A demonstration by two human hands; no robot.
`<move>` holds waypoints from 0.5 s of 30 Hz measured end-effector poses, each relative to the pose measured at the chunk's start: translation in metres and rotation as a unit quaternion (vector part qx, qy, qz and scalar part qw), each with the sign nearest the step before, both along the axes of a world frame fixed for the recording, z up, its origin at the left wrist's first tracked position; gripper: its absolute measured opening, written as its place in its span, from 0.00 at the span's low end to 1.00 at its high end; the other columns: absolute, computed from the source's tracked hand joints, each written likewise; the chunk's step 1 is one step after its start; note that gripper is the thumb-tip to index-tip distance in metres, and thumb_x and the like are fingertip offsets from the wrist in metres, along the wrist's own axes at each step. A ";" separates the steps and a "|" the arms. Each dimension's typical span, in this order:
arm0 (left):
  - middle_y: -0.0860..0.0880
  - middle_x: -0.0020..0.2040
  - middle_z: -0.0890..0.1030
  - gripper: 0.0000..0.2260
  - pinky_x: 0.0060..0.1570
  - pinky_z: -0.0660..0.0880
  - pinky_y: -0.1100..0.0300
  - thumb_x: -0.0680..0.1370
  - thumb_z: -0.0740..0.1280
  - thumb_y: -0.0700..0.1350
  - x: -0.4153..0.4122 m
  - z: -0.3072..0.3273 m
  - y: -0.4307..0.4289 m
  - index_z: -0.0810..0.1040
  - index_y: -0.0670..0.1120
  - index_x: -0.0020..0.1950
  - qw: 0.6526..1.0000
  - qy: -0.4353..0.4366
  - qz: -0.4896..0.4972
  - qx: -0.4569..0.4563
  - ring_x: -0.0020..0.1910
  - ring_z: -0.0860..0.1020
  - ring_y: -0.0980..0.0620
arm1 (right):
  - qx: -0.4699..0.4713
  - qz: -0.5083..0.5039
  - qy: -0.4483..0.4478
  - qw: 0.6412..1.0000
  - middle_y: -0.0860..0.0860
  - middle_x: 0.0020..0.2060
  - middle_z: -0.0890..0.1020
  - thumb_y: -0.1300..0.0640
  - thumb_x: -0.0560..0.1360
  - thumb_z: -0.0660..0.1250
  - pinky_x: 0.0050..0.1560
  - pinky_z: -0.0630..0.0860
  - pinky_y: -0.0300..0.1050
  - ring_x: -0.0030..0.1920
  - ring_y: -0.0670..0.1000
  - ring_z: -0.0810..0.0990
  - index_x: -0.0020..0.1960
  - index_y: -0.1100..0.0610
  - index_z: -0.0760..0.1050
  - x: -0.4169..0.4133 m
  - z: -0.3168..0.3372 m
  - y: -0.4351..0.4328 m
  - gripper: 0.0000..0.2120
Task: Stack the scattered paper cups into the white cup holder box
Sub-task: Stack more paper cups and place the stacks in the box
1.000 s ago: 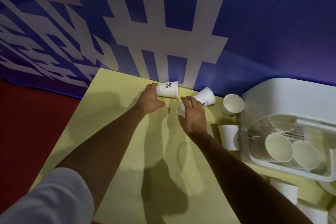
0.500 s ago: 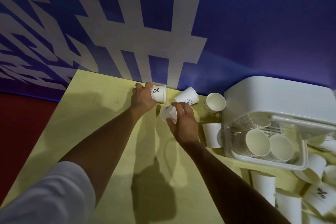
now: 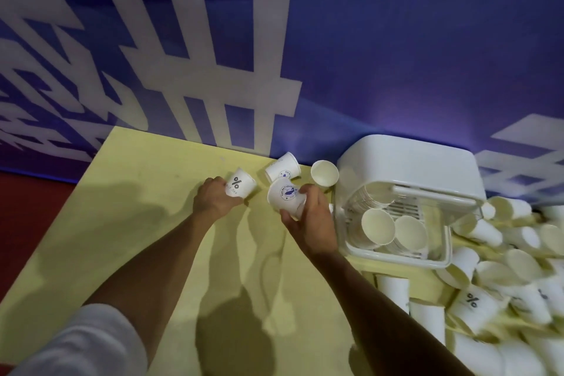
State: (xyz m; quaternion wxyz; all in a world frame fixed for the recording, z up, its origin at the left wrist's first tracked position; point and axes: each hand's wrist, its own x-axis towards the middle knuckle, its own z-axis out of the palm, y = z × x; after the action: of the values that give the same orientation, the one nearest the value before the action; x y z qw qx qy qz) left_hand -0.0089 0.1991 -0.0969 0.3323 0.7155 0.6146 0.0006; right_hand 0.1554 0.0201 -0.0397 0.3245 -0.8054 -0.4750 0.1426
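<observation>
My left hand (image 3: 213, 200) grips a white paper cup with a % mark (image 3: 241, 185) at the far middle of the yellow table (image 3: 122, 223). My right hand (image 3: 311, 221) holds a white cup with a blue round logo (image 3: 285, 196), tilted and lifted off the table, just left of the white cup holder box (image 3: 406, 162). The box lies open toward me and holds two stacks of nested cups (image 3: 393, 229). Two loose cups lie against the wall, one with a logo (image 3: 282, 168) and one plain with its mouth facing me (image 3: 325, 173).
A large heap of loose white cups (image 3: 503, 284) covers the table to the right of and in front of the box. A blue wall with white lettering (image 3: 366, 55) stands right behind the table. Red floor (image 3: 30, 223) shows beyond the table's left edge.
My right hand has lifted its logo cup and drawn it back toward me. My left hand has closed further around the % cup. The view has swung right, so the heap shows.
</observation>
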 end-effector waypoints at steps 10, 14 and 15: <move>0.47 0.45 0.83 0.18 0.42 0.75 0.56 0.67 0.77 0.54 0.016 0.026 -0.081 0.77 0.46 0.49 0.990 -0.105 -0.013 -0.090 0.43 0.82 0.47 | -0.004 -0.034 -0.008 0.999 0.49 0.48 0.79 0.42 0.68 0.75 0.42 0.69 0.44 0.45 0.52 0.77 0.56 0.50 0.66 0.022 0.043 -0.053 0.26; 0.51 0.44 0.84 0.21 0.45 0.77 0.55 0.64 0.76 0.58 0.016 0.026 -0.115 0.78 0.47 0.49 0.982 -0.124 -0.032 -0.137 0.42 0.82 0.51 | 0.011 -0.042 -0.002 0.999 0.48 0.49 0.79 0.41 0.69 0.75 0.45 0.76 0.48 0.47 0.51 0.78 0.56 0.49 0.67 0.037 0.058 -0.082 0.25; 0.51 0.43 0.84 0.22 0.45 0.78 0.54 0.63 0.75 0.60 0.017 0.027 -0.123 0.79 0.48 0.48 0.981 -0.127 -0.039 -0.143 0.41 0.82 0.51 | 0.011 -0.048 0.007 0.999 0.47 0.49 0.79 0.40 0.69 0.74 0.45 0.78 0.51 0.47 0.51 0.78 0.56 0.48 0.66 0.043 0.061 -0.090 0.25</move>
State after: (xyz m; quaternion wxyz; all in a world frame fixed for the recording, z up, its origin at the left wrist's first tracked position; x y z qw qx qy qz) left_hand 0.0080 0.0761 -0.0699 0.5065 0.6781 0.5325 -0.0097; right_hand 0.1982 -0.0695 0.0213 0.3429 -0.8226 -0.4352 0.1275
